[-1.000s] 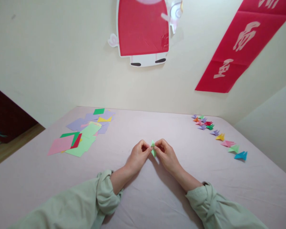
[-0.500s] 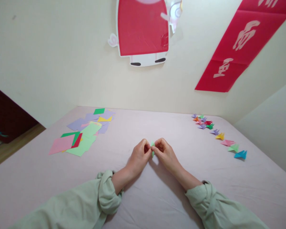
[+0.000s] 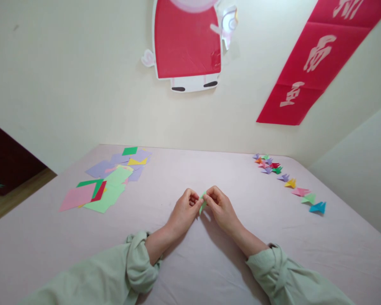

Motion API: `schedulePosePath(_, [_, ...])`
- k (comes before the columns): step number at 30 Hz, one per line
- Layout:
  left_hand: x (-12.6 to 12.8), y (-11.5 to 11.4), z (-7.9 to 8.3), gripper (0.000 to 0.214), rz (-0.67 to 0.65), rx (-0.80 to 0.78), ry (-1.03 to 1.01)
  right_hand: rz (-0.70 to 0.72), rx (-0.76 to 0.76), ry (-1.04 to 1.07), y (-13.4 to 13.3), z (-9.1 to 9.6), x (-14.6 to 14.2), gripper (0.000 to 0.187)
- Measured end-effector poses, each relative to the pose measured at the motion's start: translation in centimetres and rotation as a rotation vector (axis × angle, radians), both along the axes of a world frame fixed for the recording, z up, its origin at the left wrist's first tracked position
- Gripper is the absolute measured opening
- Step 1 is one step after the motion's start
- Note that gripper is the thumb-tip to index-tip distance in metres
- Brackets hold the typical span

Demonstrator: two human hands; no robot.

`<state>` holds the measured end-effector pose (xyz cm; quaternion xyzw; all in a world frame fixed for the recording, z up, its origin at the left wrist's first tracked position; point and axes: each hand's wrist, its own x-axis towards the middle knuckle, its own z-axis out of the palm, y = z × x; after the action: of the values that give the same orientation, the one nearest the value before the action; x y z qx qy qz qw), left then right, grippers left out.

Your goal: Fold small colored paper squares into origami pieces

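A small folded piece of light green paper [image 3: 202,205] is held between my hands, just above the middle of the table. My left hand [image 3: 186,210] pinches it from the left, fingers closed. On the other side my right hand [image 3: 220,206] grips its upper part between thumb and forefinger. The fingertips cover parts of the paper, so its full folded shape is hidden.
Loose coloured paper sheets [image 3: 109,192] lie overlapping on the left of the pink-covered table [image 3: 184,271]. Several small folded paper figures run down the right side, a blue one [image 3: 318,207] nearest. Behind stands a wall [image 3: 178,123] with a red banner [image 3: 314,63].
The green paper has tilted, its lower end now leaning left, and more of it shows between my fingers. Both hands keep their pinch. The camera view has shifted slightly.
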<state>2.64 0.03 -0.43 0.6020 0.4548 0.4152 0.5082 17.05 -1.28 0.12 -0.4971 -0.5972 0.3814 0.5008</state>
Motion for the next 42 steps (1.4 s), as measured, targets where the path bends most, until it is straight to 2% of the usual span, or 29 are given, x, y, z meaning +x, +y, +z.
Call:
schedulePosePath(4, [0.1,0.0,0.2,0.028,-0.025,-0.086,-0.051,-0.027,0.044,0.006,-0.1,0.3,0.0,0.017])
schedulePosePath(9, [0.0,-0.1,1.0,0.04,-0.102,-0.181,-0.009,-0.044,0.051,0.033,-0.3,0.8,-0.2,0.017])
schedulePosePath(13, [-0.2,-0.2,1.4,0.052,-0.145,-0.158,0.017,-0.009,0.02,0.113,-0.3,0.7,-0.3,0.017])
schedulePosePath(18, [-0.1,-0.2,1.0,0.049,-0.136,-0.123,0.004,0.039,-0.076,0.313,-0.1,0.2,-0.4,0.021])
schedulePosePath(22, [-0.1,-0.3,0.8,0.044,-0.122,-0.101,-0.002,0.044,-0.188,0.381,0.1,0.0,-0.5,0.034])
schedulePosePath(25, [-0.1,-0.3,0.7,0.041,-0.103,-0.074,0.006,0.093,-0.234,0.404,0.1,0.2,-0.5,0.027])
schedulePosePath(28, [-0.1,-0.3,0.6,0.041,-0.085,-0.095,0.004,0.161,-0.237,0.415,0.1,0.4,-0.6,0.022])
schedulePosePath(33, [0.0,-0.5,0.7,0.037,-0.121,-0.091,-0.014,0.146,-0.214,0.373,0.2,0.1,-0.4,0.025])
schedulePosePath(42, [0.0,-0.4,0.1,0.039,-0.132,-0.044,0.015,0.221,-0.263,0.54,-0.1,0.8,-0.8,0.026])
